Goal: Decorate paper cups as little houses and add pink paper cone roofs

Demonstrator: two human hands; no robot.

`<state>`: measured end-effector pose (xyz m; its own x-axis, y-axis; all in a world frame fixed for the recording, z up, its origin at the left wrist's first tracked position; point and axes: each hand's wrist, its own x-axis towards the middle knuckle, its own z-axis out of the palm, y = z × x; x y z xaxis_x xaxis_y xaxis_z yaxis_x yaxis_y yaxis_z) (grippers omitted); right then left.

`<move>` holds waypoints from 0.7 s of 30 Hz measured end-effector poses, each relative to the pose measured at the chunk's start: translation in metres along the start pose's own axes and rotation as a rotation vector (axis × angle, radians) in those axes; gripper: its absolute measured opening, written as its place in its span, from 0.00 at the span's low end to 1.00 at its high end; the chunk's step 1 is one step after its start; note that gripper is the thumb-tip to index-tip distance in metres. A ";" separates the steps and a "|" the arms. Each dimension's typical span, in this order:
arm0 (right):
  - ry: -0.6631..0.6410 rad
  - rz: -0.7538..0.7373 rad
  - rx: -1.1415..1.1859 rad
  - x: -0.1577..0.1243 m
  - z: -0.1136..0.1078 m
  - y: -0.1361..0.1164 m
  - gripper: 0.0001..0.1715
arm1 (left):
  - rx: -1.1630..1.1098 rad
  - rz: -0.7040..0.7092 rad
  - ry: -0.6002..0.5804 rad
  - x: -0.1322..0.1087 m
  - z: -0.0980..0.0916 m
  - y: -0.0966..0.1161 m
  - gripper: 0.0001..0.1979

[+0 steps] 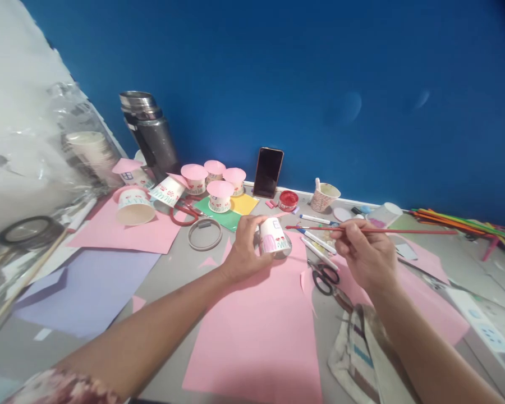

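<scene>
My left hand (243, 247) is wrapped round a white paper cup (273, 235) painted with a pink door and small red flowers, held on its side over a pink paper sheet (261, 331). A thin red-handled paintbrush (387, 230) is pinched in my right hand (368, 255), its tip pointing left toward the cup. Between my hands lie white markers (317, 249) and black-handled scissors (325, 276).
Several decorated cups with pink lids (219, 193) stand at the back beside a metal flask (151, 134) and a phone (268, 171) leaning on the blue wall. A red paint pot (288, 200), patterned cup (324, 196), tape ring (205, 234), coloured sticks (467, 224) and a cloth bag (362, 353) lie around.
</scene>
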<state>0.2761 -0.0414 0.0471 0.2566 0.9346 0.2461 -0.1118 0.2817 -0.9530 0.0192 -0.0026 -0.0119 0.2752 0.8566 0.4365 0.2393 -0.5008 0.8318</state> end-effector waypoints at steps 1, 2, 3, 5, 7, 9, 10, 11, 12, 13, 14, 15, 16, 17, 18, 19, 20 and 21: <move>0.006 -0.005 -0.008 -0.002 0.000 0.001 0.17 | 0.021 0.009 -0.010 -0.001 -0.002 0.000 0.35; 0.012 -0.009 -0.019 -0.003 0.000 0.002 0.17 | 0.040 0.017 -0.021 -0.001 -0.003 0.001 0.35; 0.017 -0.011 -0.033 -0.005 0.001 0.002 0.17 | 0.055 0.022 -0.026 -0.002 -0.005 0.001 0.35; 0.033 -0.015 -0.066 -0.010 0.004 0.001 0.17 | 0.069 0.029 -0.029 -0.002 -0.006 0.001 0.36; 0.046 -0.008 -0.104 -0.015 0.008 -0.001 0.17 | 0.073 0.038 -0.033 -0.001 -0.007 0.001 0.37; 0.042 0.005 -0.142 -0.019 0.011 -0.002 0.17 | 0.070 0.046 -0.051 0.000 -0.006 0.000 0.36; 0.034 0.009 -0.161 -0.020 0.013 -0.002 0.16 | 0.065 0.045 -0.064 0.000 -0.005 0.000 0.36; 0.026 0.012 -0.178 -0.021 0.013 -0.002 0.16 | 0.058 0.040 -0.077 0.000 -0.005 0.000 0.36; 0.020 0.013 -0.192 -0.022 0.014 -0.002 0.16 | 0.052 0.033 -0.088 -0.001 -0.004 0.000 0.37; 0.020 0.014 -0.204 -0.022 0.014 -0.002 0.16 | 0.047 0.028 -0.096 -0.001 -0.004 0.000 0.37; 0.024 0.015 -0.212 -0.022 0.013 -0.002 0.16 | 0.045 0.023 -0.102 -0.001 -0.004 0.000 0.37; 0.028 0.016 -0.214 -0.022 0.013 -0.003 0.16 | 0.043 0.019 -0.106 -0.001 -0.004 0.000 0.38; 0.032 0.015 -0.213 -0.021 0.013 -0.003 0.16 | 0.038 0.013 -0.110 -0.001 -0.004 0.000 0.38; 0.036 0.012 -0.214 -0.021 0.013 -0.004 0.16 | 0.033 0.007 -0.113 -0.001 -0.004 0.000 0.38; 0.037 0.007 -0.217 -0.021 0.013 -0.004 0.16 | 0.029 0.001 -0.115 -0.001 -0.004 0.000 0.38; 0.035 0.004 -0.225 -0.021 0.013 -0.004 0.16 | 0.028 0.000 -0.115 -0.001 -0.004 -0.001 0.38; 0.034 0.001 -0.234 -0.021 0.012 -0.005 0.16 | 0.033 0.004 -0.112 -0.001 -0.004 -0.001 0.38; 0.033 0.000 -0.243 -0.021 0.012 -0.005 0.16 | 0.045 0.014 -0.107 0.000 -0.004 -0.001 0.37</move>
<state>0.2595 -0.0596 0.0485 0.2887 0.9258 0.2442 0.1211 0.2177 -0.9685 0.0151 -0.0020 -0.0114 0.3762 0.8326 0.4065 0.2759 -0.5195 0.8087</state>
